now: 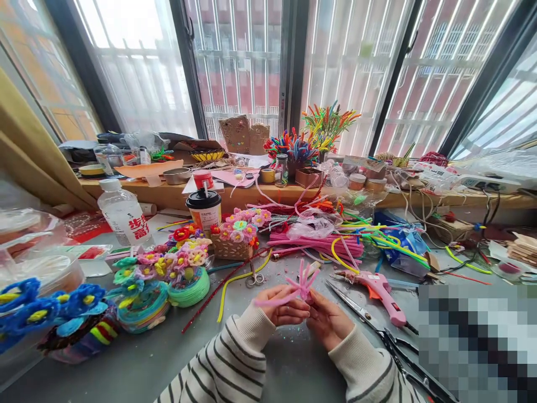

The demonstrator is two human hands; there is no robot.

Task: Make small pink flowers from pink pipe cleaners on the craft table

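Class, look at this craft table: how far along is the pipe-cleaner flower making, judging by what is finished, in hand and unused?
Done: several flower baskets stand finished at left. In hand: the left hand and right hand pinch a pink pipe-cleaner piece, its ends splayed, not yet a flower. Left: a pile of loose pink pipe cleaners lies unused, beside the pink glue gun.

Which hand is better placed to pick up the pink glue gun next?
Probably the right hand: the pink plastic glue gun lies just beyond it on the grey table. The left hand sits farther off, and both hands pinch the pink pipe-cleaner twist.
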